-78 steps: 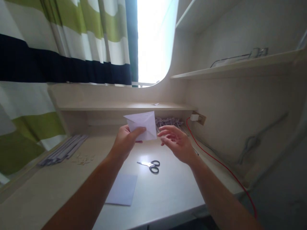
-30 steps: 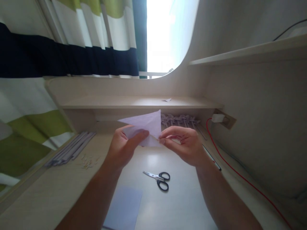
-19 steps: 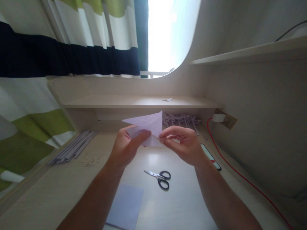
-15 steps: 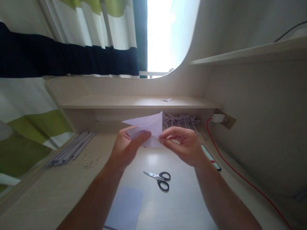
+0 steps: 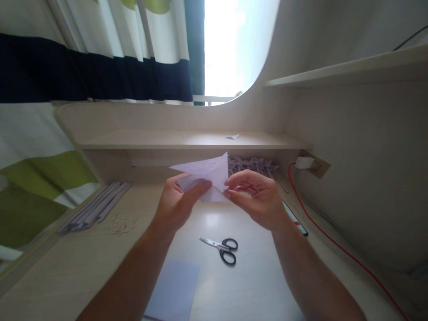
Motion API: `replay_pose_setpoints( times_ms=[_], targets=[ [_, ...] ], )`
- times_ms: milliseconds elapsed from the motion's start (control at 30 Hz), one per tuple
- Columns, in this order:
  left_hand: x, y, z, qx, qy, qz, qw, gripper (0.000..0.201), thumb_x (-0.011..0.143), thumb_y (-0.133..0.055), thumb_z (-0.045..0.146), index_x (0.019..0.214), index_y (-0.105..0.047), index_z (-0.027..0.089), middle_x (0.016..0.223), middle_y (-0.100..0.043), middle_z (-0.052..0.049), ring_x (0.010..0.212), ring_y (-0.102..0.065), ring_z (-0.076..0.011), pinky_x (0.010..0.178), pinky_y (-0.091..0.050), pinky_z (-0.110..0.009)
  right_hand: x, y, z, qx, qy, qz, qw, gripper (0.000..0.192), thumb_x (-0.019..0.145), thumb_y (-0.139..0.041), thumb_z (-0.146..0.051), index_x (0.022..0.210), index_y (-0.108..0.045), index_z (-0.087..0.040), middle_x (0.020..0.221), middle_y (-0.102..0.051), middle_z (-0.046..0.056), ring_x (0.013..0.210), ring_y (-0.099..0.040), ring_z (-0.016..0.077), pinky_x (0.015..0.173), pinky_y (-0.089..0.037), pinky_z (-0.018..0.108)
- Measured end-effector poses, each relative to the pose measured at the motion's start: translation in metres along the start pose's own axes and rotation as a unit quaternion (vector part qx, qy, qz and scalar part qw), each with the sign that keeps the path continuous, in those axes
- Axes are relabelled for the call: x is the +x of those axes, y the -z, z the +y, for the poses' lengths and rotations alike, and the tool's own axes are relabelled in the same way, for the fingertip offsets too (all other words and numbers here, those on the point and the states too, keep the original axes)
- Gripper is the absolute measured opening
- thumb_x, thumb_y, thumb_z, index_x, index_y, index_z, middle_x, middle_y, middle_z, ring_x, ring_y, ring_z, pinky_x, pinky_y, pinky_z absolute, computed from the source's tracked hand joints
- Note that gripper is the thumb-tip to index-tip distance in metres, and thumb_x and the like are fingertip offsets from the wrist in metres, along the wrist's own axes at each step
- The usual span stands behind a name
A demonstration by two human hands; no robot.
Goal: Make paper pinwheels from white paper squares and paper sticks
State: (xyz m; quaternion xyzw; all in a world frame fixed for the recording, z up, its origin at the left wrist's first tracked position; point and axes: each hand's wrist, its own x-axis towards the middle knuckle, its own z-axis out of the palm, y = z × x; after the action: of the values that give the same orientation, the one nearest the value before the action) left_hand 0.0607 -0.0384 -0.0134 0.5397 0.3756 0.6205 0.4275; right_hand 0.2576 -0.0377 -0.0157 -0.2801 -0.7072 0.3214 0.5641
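A folded sheet of pale lilac paper [image 5: 210, 171] is held up above the desk, with pointed corners at its left and top right. My left hand [image 5: 179, 200] grips its lower left part, thumb pressed on the front and fingers hidden behind. At the paper's right edge, my right hand [image 5: 256, 194] pinches with thumb and forefinger, by a thin pale strip or edge that runs toward the left thumb. Below the hands, scissors [image 5: 222, 249] with black handles lie slightly open on the desk. Nearer me is a stack of lilac paper [image 5: 175, 287], partly behind my left forearm.
Rolled paper sticks [image 5: 96, 207] lie at the left, beside small pale bits [image 5: 122, 224]. Paper pinwheel-like pieces on sticks [image 5: 256, 165] rest under the shelf [image 5: 187, 139]. A phone [image 5: 296, 220] sits right of my forearm, near a red cable [image 5: 321, 227] and charger [image 5: 304, 162].
My right hand has shifted slightly right and up, its fingertips now at the paper's edge. The left hand keeps its grip. The camera view has tilted a little.
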Motion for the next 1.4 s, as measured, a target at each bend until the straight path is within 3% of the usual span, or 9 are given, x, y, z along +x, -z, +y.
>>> replay_pose_setpoints(
  times_ms=[333, 633, 800, 867, 933, 1033, 1200, 1300, 1400],
  targets=[
    [0.004, 0.006, -0.011, 0.003, -0.025, -0.022, 0.999, 0.024, 0.078, -0.084, 0.034, 0.067, -0.072, 0.017, 0.063, -0.063, 0.001, 0.060, -0.057, -0.0141, 0.059, -0.045, -0.025, -0.001, 0.002, 0.000, 0.014, -0.017, -0.011, 1.000, 0.012, 0.085, -0.081, -0.018, 0.096, -0.077, -0.021, 0.090, -0.077, 0.002, 0.083, -0.071, 0.0143, 0.077, -0.058, 0.027],
    [0.001, 0.004, -0.006, 0.038, -0.069, -0.018, 0.997, 0.025, 0.079, -0.084, 0.033, 0.065, -0.072, 0.016, 0.062, -0.065, 0.002, 0.055, -0.052, -0.0094, 0.053, -0.041, -0.020, -0.004, -0.005, 0.004, 0.044, -0.033, 0.011, 0.998, 0.012, 0.084, -0.073, -0.009, 0.088, -0.076, -0.020, 0.081, -0.074, 0.001, 0.073, -0.066, 0.0130, 0.069, -0.053, 0.027],
    [0.003, 0.008, -0.011, 0.052, -0.077, 0.006, 0.996, 0.025, 0.077, -0.085, 0.033, 0.065, -0.072, 0.017, 0.063, -0.066, 0.001, 0.055, -0.053, -0.0102, 0.053, -0.041, -0.021, -0.009, -0.012, 0.008, 0.036, -0.033, 0.015, 0.999, 0.006, 0.086, -0.075, -0.019, 0.090, -0.071, -0.020, 0.083, -0.072, 0.002, 0.077, -0.068, 0.0156, 0.074, -0.056, 0.031],
    [0.007, 0.012, -0.014, 0.061, -0.082, 0.021, 0.995, 0.026, 0.076, -0.085, 0.033, 0.063, -0.069, 0.017, 0.060, -0.063, 0.002, 0.055, -0.051, -0.0100, 0.053, -0.040, -0.021, -0.011, -0.012, 0.009, 0.015, -0.042, 0.001, 0.999, 0.011, 0.087, -0.075, -0.024, 0.091, -0.066, -0.020, 0.084, -0.071, 0.002, 0.077, -0.070, 0.0161, 0.074, -0.057, 0.031],
    [0.011, 0.016, -0.017, 0.060, -0.079, 0.031, 0.995, 0.030, 0.076, -0.085, 0.033, 0.059, -0.066, 0.017, 0.058, -0.060, 0.003, 0.054, -0.049, -0.0098, 0.053, -0.039, -0.021, -0.015, -0.012, 0.011, -0.077, -0.077, -0.054, 0.993, 0.011, 0.091, -0.069, -0.028, 0.093, -0.063, -0.020, 0.088, -0.072, 0.003, 0.081, -0.070, 0.0157, 0.076, -0.057, 0.029],
    [0.016, 0.020, -0.022, 0.059, -0.068, 0.042, 0.995, 0.029, 0.074, -0.085, 0.034, 0.060, -0.065, 0.017, 0.058, -0.059, 0.003, 0.054, -0.050, -0.0105, 0.052, -0.039, -0.021, -0.024, -0.010, 0.018, -0.250, -0.160, -0.178, 0.938, 0.011, 0.095, -0.063, -0.029, 0.094, -0.066, -0.019, 0.092, -0.074, 0.004, 0.084, -0.071, 0.0151, 0.074, -0.054, 0.025],
    [0.020, 0.021, -0.030, 0.058, -0.041, 0.038, 0.997, 0.025, 0.072, -0.085, 0.036, 0.065, -0.069, 0.017, 0.060, -0.061, 0.002, 0.054, -0.053, -0.0125, 0.051, -0.043, -0.022, -0.054, -0.013, 0.048, -0.378, -0.279, -0.316, 0.824, 0.013, 0.080, -0.082, -0.024, 0.083, -0.074, -0.015, 0.080, -0.074, 0.005, 0.075, -0.070, 0.0202, 0.067, -0.052, 0.029],
    [0.021, 0.021, -0.033, 0.056, -0.035, 0.034, 0.997, 0.024, 0.071, -0.085, 0.036, 0.066, -0.071, 0.017, 0.060, -0.063, 0.002, 0.054, -0.054, -0.0126, 0.052, -0.044, -0.021, -0.070, -0.016, 0.063, -0.437, -0.330, -0.375, 0.748, 0.020, 0.093, -0.075, -0.033, 0.102, -0.072, -0.015, 0.099, -0.074, 0.007, 0.088, -0.071, 0.0206, 0.079, -0.059, 0.036],
    [0.022, 0.021, -0.036, 0.048, -0.028, 0.029, 0.998, 0.024, 0.071, -0.086, 0.036, 0.067, -0.072, 0.017, 0.061, -0.063, 0.002, 0.055, -0.055, -0.0125, 0.052, -0.045, -0.021, -0.075, -0.020, 0.069, -0.464, -0.348, -0.416, 0.701, 0.026, 0.101, -0.066, -0.035, 0.120, -0.068, -0.017, 0.120, -0.070, 0.009, 0.102, -0.070, 0.0219, 0.088, -0.060, 0.041]
  ],
)
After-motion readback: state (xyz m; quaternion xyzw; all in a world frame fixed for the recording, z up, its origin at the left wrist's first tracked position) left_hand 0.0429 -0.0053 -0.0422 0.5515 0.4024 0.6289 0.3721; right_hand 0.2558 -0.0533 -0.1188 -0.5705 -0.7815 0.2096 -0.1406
